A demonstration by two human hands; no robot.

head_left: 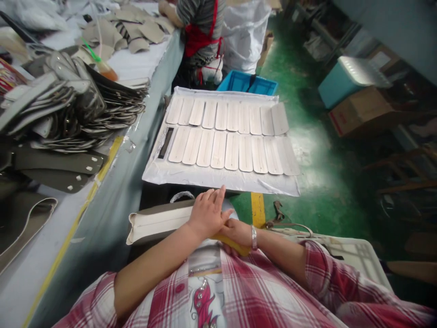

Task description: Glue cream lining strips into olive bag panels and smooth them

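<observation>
A long grey-brown piece with a white strip along its top lies across my lap area, its open end to the left. My left hand rests flat on its right end, fingers stretched out. Just below and right of it, my right hand, with a silver bracelet at the wrist, is closed around a smooth yellow object. Most of that object is hidden under the fingers, so its kind is unclear. Both hands touch or overlap. Beyond them stands a white-covered board carrying two rows of white rounded strips.
A long table on the left bears stacked grey-brown pieces. Behind the board are a blue crate and a co-worker in a red apron. Cardboard boxes and a teal bin stand right on the green floor.
</observation>
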